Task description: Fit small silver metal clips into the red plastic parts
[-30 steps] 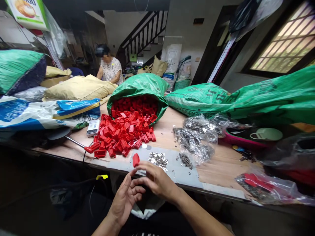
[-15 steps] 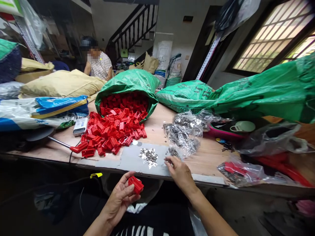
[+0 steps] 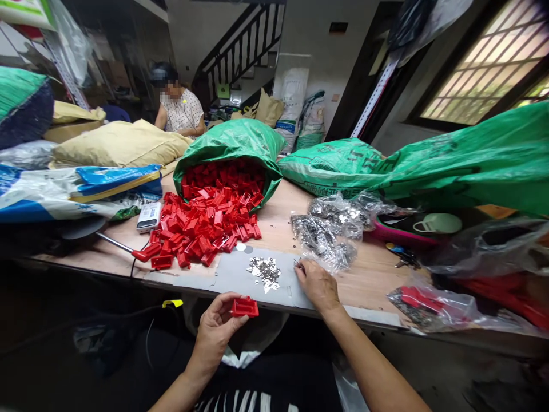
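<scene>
Red rectangular plastic casing (image 3: 245,309) was pinched by the left hand (image 3: 214,329); the right hand's (image 3: 319,286) curled fingers neared small silvery metal pieces (image 3: 265,272), their grip impossible to tell.

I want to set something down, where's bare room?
The widest bare tabletop is right of your right hand, between the bags of metal parts and the front right bag. A narrower, speckled strip separates those parts from the red pile. Crowded: the back, under sacks.

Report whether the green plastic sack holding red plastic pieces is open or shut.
Open. The green plastic sack gapes toward the camera, and red plastic pieces spill from its mouth onto the wood-toned table.
</scene>
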A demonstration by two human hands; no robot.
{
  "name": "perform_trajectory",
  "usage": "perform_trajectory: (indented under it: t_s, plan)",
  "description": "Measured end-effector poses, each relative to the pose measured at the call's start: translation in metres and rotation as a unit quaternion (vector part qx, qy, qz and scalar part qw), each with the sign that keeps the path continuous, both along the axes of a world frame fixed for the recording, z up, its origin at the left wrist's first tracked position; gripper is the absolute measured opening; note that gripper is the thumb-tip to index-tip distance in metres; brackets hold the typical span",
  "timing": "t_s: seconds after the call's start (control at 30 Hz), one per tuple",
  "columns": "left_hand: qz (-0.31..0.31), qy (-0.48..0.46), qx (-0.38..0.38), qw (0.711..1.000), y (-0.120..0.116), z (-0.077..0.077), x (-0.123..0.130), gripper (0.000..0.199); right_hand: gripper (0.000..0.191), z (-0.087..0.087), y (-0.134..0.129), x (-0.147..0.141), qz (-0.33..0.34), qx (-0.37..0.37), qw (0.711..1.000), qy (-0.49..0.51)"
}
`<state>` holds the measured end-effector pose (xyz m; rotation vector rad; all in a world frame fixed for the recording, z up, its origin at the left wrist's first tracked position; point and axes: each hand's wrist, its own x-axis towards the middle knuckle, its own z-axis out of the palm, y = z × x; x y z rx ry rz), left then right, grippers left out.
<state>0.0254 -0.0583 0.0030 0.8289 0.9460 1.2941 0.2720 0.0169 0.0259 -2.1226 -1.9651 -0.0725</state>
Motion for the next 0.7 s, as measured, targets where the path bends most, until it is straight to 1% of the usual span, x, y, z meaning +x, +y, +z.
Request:
perform_trajectory:
  t_s: [0.1,0.17,0.2,0.27,0.33,0.4,0.5,0.6,0.7]
  plan:
    - [0.028,0.064,0.054,0.996,0.001,-0.001,0.001,0.033,0.013,0.004,-0.007,0.000,0.023,0.019,0.998,0.048]
    - [0.045,0.119,0.082,0.988,0.001,-0.001,0.002,0.031,0.011,0.009,-0.015,-0.005,0.066,0.025,0.988,0.134]
    - [0.052,0.146,0.094,0.983,0.001,-0.001,0.002,0.030,0.011,0.012,-0.019,-0.008,0.094,0.021,0.978,0.186]
    - [0.062,0.190,0.112,0.973,0.001,0.002,0.002,0.029,0.012,0.019,-0.030,-0.019,0.154,0.000,0.948,0.279]
    - [0.070,0.219,0.130,0.965,0.001,0.006,0.002,0.028,0.013,0.027,-0.040,-0.031,0.199,-0.023,0.923,0.328]
    - [0.074,0.237,0.149,0.957,0.000,0.011,0.002,0.029,0.012,0.034,-0.050,-0.043,0.227,-0.036,0.913,0.337]
    - [0.072,0.244,0.166,0.953,-0.001,0.018,0.003,0.029,0.009,0.042,-0.057,-0.057,0.268,-0.045,0.906,0.324]
    - [0.061,0.240,0.178,0.952,-0.001,0.023,0.005,0.029,0.008,0.041,-0.056,-0.063,0.302,-0.040,0.902,0.305]
    - [0.057,0.241,0.197,0.949,-0.002,0.024,0.006,0.029,0.010,0.034,-0.054,-0.064,0.322,-0.031,0.901,0.290]
